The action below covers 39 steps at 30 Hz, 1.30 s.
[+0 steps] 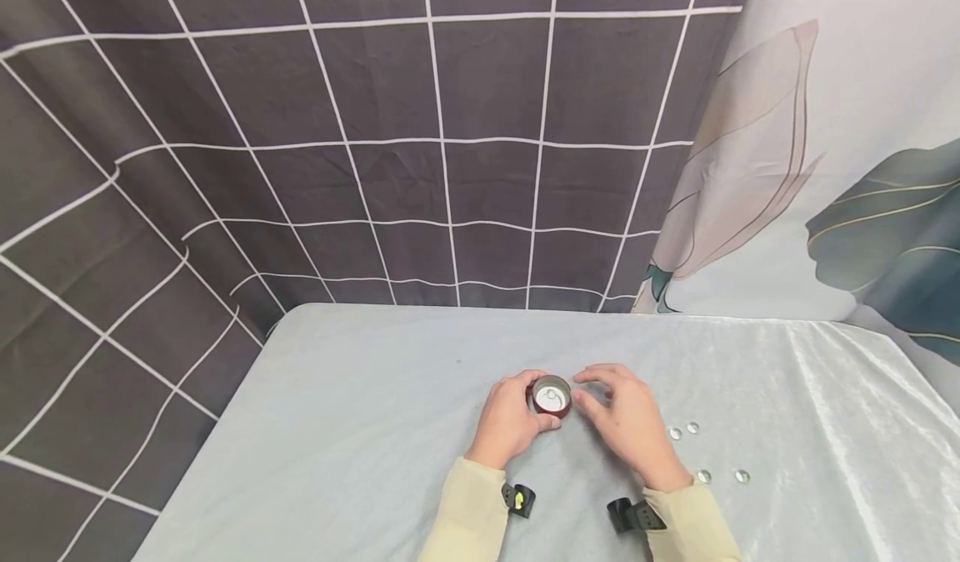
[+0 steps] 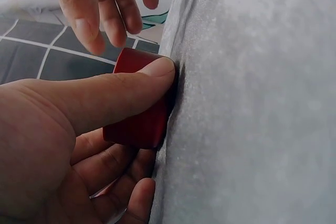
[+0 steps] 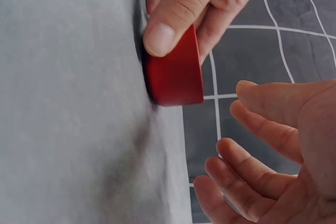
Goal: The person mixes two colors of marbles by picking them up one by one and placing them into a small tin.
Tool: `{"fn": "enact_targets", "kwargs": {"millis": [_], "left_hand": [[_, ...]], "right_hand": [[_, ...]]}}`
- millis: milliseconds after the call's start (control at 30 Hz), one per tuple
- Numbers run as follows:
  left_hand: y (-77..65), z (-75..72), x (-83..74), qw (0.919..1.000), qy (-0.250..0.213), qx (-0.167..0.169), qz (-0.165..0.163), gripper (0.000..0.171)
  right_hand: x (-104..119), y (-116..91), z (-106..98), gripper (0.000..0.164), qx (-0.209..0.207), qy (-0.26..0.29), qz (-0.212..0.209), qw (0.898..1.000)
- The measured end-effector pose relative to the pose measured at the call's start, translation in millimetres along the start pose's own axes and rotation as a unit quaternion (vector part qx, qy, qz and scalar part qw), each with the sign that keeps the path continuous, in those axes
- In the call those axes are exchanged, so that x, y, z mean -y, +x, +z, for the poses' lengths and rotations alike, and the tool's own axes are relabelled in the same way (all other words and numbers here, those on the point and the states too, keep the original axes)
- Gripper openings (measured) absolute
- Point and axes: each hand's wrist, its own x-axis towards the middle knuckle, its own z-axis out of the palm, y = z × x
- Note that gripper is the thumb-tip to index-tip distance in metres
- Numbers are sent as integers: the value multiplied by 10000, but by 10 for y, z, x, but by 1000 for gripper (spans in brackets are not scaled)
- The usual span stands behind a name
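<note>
A small round red cup (image 1: 552, 413) stands on the cloth-covered table, its mouth up and its inside pale. At its bottom lies a small clear piece (image 1: 551, 394), seemingly a glass bead. My left hand (image 1: 510, 420) grips the cup from the left, with the thumb pressed along the red wall (image 2: 139, 124) in the left wrist view. Just right of the cup, my right hand (image 1: 626, 416) is apart from it, fingers loosely bent and nothing between them. A shiny edge (image 2: 105, 187) shows among my left fingers; what it is I cannot tell.
Several clear glass beads (image 1: 704, 476) lie scattered on the table right of my right wrist. The pale cloth (image 1: 360, 429) covers the tabletop. A dark gridded curtain (image 1: 487, 178) hangs behind it, with a leaf-patterned one (image 1: 757, 170) at the right.
</note>
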Motion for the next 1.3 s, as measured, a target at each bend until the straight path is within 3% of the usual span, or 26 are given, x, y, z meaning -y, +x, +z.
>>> {"fn": "enact_targets", "kwargs": {"millis": [333, 767, 1300], "left_hand": [[-8, -5, -7, 10000, 81, 1, -48, 57], [-3, -4, -9, 9999, 3, 49, -91, 58], [-8, -16, -17, 9999, 42, 90, -107, 57]], "right_hand": [[-76, -15, -169, 17, -54, 1, 214, 9998], [-195, -115, -373, 20, -281, -157, 170, 9993], [-358, -225, -572, 24, -237, -433, 584, 9971]]}}
